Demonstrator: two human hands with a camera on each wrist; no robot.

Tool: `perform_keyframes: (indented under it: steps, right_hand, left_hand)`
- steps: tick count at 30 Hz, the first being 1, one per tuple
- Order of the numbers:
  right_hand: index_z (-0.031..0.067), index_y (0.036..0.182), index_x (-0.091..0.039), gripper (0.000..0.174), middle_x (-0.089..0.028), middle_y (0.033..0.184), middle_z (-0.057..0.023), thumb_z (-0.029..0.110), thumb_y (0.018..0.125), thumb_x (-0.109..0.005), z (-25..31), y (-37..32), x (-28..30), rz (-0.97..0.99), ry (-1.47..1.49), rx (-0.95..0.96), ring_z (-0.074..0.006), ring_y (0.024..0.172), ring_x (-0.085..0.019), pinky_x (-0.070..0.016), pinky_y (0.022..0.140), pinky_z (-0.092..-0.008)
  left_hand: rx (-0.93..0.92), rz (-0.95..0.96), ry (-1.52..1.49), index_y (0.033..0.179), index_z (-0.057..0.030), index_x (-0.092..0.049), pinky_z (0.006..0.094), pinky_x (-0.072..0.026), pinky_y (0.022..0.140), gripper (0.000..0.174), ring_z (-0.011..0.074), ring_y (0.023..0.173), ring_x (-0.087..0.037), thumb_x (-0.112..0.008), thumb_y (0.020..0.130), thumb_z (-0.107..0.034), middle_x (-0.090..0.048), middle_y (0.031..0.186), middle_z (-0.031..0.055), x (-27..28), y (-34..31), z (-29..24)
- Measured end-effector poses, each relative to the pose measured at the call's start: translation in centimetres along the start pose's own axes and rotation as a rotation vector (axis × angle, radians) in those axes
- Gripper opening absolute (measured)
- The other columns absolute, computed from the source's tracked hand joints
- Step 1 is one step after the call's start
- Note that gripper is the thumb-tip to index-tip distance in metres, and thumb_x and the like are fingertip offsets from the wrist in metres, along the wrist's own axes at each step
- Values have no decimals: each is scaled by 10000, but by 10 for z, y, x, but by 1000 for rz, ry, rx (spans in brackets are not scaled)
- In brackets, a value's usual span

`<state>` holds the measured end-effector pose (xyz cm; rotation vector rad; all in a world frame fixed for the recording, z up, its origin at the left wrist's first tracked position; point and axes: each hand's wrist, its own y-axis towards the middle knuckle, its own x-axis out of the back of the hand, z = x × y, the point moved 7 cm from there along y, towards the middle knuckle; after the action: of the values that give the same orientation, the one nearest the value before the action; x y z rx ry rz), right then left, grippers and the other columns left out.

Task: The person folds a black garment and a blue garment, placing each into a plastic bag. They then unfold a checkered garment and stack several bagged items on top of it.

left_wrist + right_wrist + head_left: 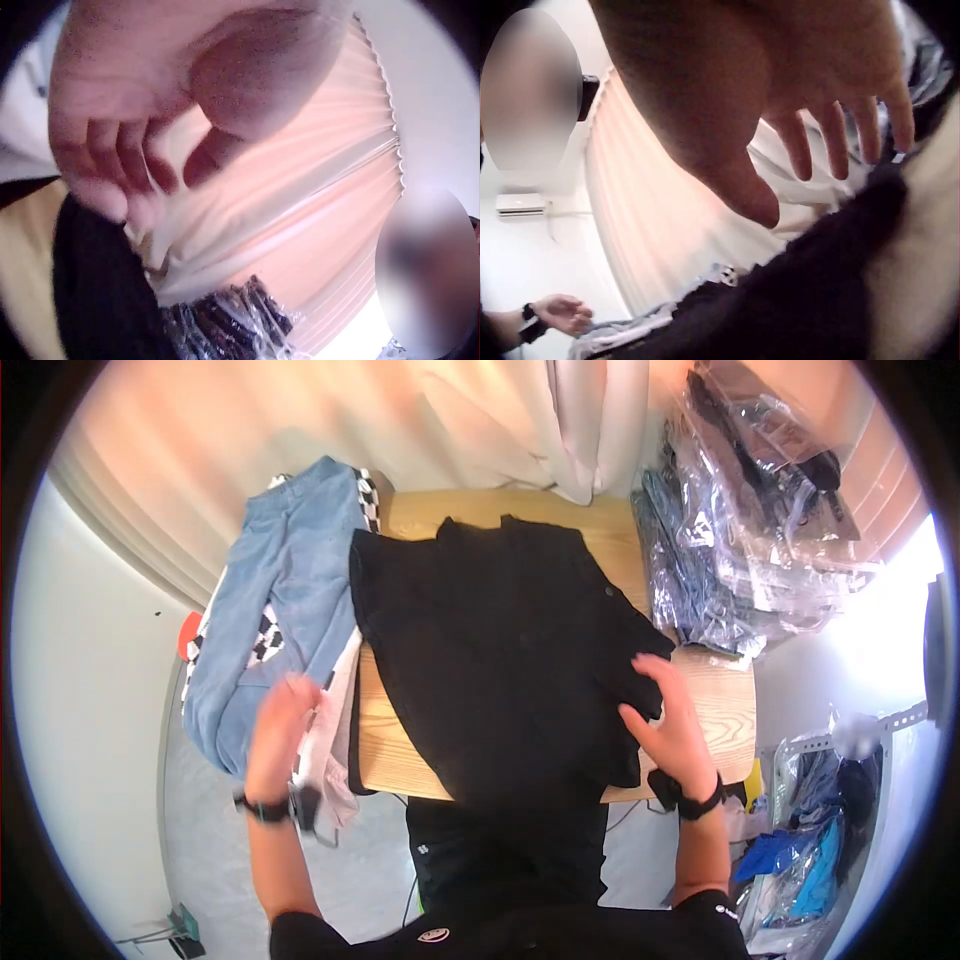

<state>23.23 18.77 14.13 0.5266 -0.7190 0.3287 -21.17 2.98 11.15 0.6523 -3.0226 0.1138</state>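
A black garment [500, 650] lies spread on the wooden table [400, 760], its lower end hanging over the front edge near the person's body. My left hand [285, 730] hovers at the left, over the blue jeans [290, 550]; in the left wrist view its fingers [105, 195] curl loosely with nothing between them. At the right edge of the black garment is my right hand [678, 725], thumb and fingers spread apart. The right wrist view shows those fingers [836, 142] extended and holding nothing, with the dark cloth just below.
Under the jeans, black-and-white checkered cloth [268, 638] and pale cloth [340, 700] show. Clear plastic bags of folded clothes [740, 540] pile up at the back right. A rack with more bagged clothes [810, 860] stands lower right. Curtains [400, 420] hang behind the table.
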Motion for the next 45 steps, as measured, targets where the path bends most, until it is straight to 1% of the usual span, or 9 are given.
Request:
perform_keyframes:
  steps: [2,6,10,15,22,29,35,40,45]
  right_hand:
    - [25,1282,-501,560,-514,1319,-186,27,766,-720,-38,-42,-7,-22,-62,-160,-353,1261,-474,-376,1069,-408]
    - [26,1370,-423,642,-496,1344,-169,23,792,-701,-92,-85,-5,-160,-93,-328,-326,1271,-463,-380,1054,-402]
    - [52,1462,-340,718,-508,1320,-160,46,833,-686,-124,-76,-2,-185,201,-505,-245,1166,-533,-451,928,-348]
    - [105,1511,-264,801,-537,1210,-198,131,852,-717,-113,-26,-6,43,228,-490,-116,760,-550,-482,659,-238]
    - [87,1456,-339,747,-546,1060,-108,184,838,-747,-155,1,-13,121,269,-410,-95,736,-503,-460,672,-245]
    - [42,1113,-532,365,-511,840,2,209,857,-731,-148,7,-14,100,104,-388,-61,676,-434,-395,605,-225]
    - [-34,1039,-596,396,-601,720,-49,254,820,-757,-140,-26,-2,341,-47,-546,-122,653,-560,-466,613,-298]
    - [-27,1070,-621,415,-615,711,-39,173,761,-812,-104,-71,0,700,255,-485,-101,664,-580,-467,607,-270]
    - [-37,973,-618,381,-531,736,-63,80,673,-822,-82,-101,12,516,8,-447,-162,662,-513,-445,626,-292]
  left_hand:
    - [315,428,21,932,-1,-658,288,-521,727,174,168,815,-652,-581,926,-157,-683,898,87,-45,-72,41]
    - [847,817,-118,1334,-8,-494,340,-484,949,389,219,1159,-588,-503,1020,-238,-582,1293,143,-132,-170,147]
    - [562,758,-248,1434,5,-365,369,-427,1044,580,241,1275,-496,-623,958,-203,-463,1420,148,-192,-171,173]
    - [678,932,-142,1456,11,-310,386,-363,1103,704,255,1348,-406,-700,902,-182,-368,1484,141,-224,-164,182]
    - [476,468,-355,1457,0,-324,364,-332,1124,707,229,1353,-393,-713,885,-149,-400,1462,109,-217,-141,154]
    - [529,567,-299,1448,1,-344,342,-336,1106,672,198,1308,-422,-695,884,-101,-430,1440,79,-228,-156,160]
    - [681,498,-481,1415,20,-403,341,-326,1107,630,206,1324,-409,-699,884,-143,-408,1469,89,-173,-181,181]
    - [314,766,24,1403,32,-409,357,-297,1126,721,246,1355,-375,-756,847,-268,-393,1483,128,-189,-205,149]
    - [466,754,132,1326,11,-506,320,-420,1014,624,214,1178,-542,-782,826,-240,-585,1290,122,-158,-203,160]
